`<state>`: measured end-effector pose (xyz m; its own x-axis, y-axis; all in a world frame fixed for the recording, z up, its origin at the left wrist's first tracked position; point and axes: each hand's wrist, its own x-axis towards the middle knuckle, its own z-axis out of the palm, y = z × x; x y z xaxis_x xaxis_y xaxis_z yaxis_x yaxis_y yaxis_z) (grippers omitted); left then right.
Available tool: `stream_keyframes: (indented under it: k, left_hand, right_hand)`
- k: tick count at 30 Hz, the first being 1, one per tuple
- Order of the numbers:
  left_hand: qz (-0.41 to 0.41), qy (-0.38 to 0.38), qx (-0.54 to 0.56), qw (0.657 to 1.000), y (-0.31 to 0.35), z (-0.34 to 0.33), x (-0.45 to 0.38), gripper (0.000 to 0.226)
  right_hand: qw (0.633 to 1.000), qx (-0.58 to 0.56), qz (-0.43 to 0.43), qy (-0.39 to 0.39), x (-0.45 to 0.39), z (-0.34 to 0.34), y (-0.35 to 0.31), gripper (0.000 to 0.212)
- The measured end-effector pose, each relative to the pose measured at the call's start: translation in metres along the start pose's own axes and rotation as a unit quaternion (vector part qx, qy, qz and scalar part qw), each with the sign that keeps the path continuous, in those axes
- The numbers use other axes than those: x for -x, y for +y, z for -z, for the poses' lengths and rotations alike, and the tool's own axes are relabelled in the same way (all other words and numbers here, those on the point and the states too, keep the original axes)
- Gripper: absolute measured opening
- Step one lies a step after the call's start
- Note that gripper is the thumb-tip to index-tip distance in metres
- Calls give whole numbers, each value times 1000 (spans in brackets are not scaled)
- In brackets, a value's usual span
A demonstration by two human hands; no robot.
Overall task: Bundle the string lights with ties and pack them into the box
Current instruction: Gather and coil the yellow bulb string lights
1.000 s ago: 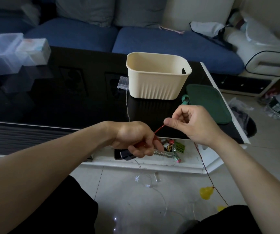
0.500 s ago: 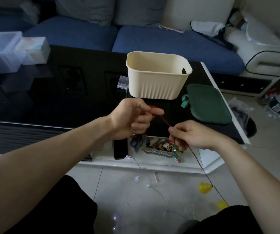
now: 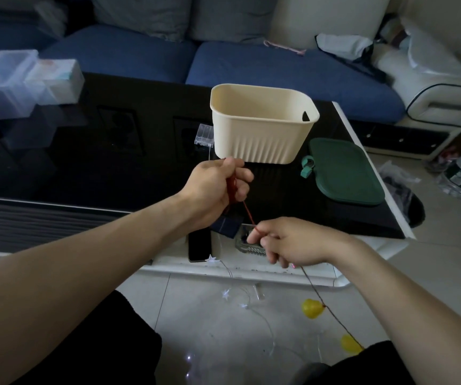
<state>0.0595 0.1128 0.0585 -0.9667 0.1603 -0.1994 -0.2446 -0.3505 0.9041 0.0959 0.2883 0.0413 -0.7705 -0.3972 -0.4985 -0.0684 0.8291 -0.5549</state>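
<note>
hands work just in front of the cream box, which stands open on the black table. left hand sits right before the box's ribbed front wall, fingers curled around a small gathered bunch of red wire, thumb pressed on top of it. from that fist the wire runs taut, away from the box and toward the person, to the right hand, which pinches it between thumb and forefinger, the other fingers curled under. past the right hand the same wire drops to the tiled floor, well short of the box, carrying two yellow bulbs, one nearer the table edge and one close to the person's dark-clad knee. a second, thinner string of star lights lies loose on the floor on the person's side of the table, some of its points glowing. to the right of the box a green lid lies flat on the table, near but apart from it. to the left of the box, just beside its wall, stands a small clear plastic case. far to the left of the box, at the table's corner, are clear plastic containers. behind the box runs a blue sofa.
</note>
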Motion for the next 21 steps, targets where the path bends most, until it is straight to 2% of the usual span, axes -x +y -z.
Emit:
stream_keyframes:
  k: [3, 7, 11, 13, 15, 18, 19, 21]
  left_hand:
    - [-7, -39, -10, 999, 1, -3, 5, 28]
    - [18, -89, -19, 996, -1, -4, 8, 25]
    - [58, -105, -192, 974, -12, 2, 5, 24]
    - [70, -132, -256, 955, -15, 5, 6, 8]
    - [93, -161, -284, 940, -16, 5, 8, 25]
    - [154, -222, -341, 901, -11, 0, 14, 77]
    - [153, -242, -357, 889, -9, -2, 16, 85]
    - [133, -269, -372, 878, -5, -6, 19, 84]
  right_hand:
    - [998, 47, 37, -7, 2, -13, -15, 34]
    - [990, 79, 111, 37, 5, -20, -31, 30]
    - [984, 35, 148, 97, 11, -16, -36, 25]
    - [976, 13, 165, 140, 14, -10, -34, 21]
    - [969, -12, 166, 183, 16, -3, -29, 14]
    - [957, -60, 169, 228, 17, 2, -22, 8]
    - [952, -65, 170, 245, 16, 3, -21, 10]
    - [943, -57, 167, 281, 14, 5, -18, 16]
